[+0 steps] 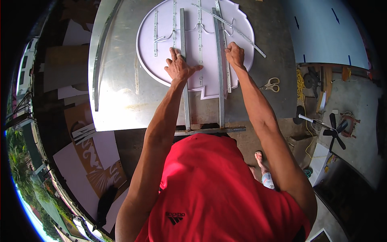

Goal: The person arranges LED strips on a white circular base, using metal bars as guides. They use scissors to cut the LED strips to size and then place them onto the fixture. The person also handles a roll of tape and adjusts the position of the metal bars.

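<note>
The left hand [178, 66] is spreading wide, fingers fanning and thumb stretching out to the right; its palm is lying over the left metal bar [186, 97], with fingertips resting by the second strip [174, 28] and the thumb by the middle strip [200, 44]. The right hand [236, 55] is curling narrow at the upper part of the right-hand strip [228, 76]; whether it is pinching that strip or only pressing beside it, I cannot tell. Beneath both hands, the white panel [152, 68], roundish with a stepped edge, is lying on the metal tabletop [117, 92].

As for progress, four strips seem to be standing roughly in place: the short strip [155, 34] up and left of the left hand, the two by its fingers and thumb, and the one at the right hand. A white wire [162, 39] is running across above the left hand, apparently linking several of them. The diagonal strip [242, 34], just above the right hand, is looking unsettled: it is slanting across the right metal bar [221, 80] and poking past the panel's edge. Placing that one appears to be left undone. Whether any strip is sticking firmly is not showing.

Both bars are running between the hands' working areas and out toward the person's body. Scissors [271, 84] are lying to the right of and below the right hand, untouched.
</note>
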A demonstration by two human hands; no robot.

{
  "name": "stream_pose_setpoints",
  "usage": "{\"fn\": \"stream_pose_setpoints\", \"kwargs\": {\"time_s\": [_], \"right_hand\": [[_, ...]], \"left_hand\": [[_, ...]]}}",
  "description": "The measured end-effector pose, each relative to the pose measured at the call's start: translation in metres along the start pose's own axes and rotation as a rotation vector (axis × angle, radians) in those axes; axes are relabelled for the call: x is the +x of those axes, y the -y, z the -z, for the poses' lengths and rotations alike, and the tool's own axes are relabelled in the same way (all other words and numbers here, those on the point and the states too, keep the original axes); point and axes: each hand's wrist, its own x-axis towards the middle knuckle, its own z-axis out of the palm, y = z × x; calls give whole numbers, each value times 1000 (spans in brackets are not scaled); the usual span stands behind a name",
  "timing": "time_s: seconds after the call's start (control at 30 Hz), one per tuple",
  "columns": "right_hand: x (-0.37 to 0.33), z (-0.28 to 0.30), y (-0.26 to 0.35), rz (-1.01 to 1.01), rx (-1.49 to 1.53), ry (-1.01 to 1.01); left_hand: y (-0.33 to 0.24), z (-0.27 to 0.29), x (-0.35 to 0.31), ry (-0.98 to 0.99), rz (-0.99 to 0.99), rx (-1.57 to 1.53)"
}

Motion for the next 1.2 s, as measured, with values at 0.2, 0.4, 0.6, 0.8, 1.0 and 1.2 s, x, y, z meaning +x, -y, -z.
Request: {"fn": "stream_pose_setpoints", "kwargs": {"time_s": [0.2, 0.4, 0.6, 0.8, 1.0, 1.2], "right_hand": [[-6, -3, 1, 77, -28, -100], [-18, 5, 18, 97, 84, 17], [-35, -3, 31, 126, -111, 81], [-24, -9, 25, 149, -101, 100], [-25, -9, 26, 143, -84, 126], [-24, -10, 29, 156, -125, 123]], "left_hand": [[-2, 3, -2, 12, 1, 3], [-2, 6, -5, 28, 12, -11], [-1, 6, -5, 16, -8, 8], [1, 6, -2, 31, -21, 6], [2, 5, -3, 6, -11, 4], [3, 2, -2, -20, -17, -19]]}}
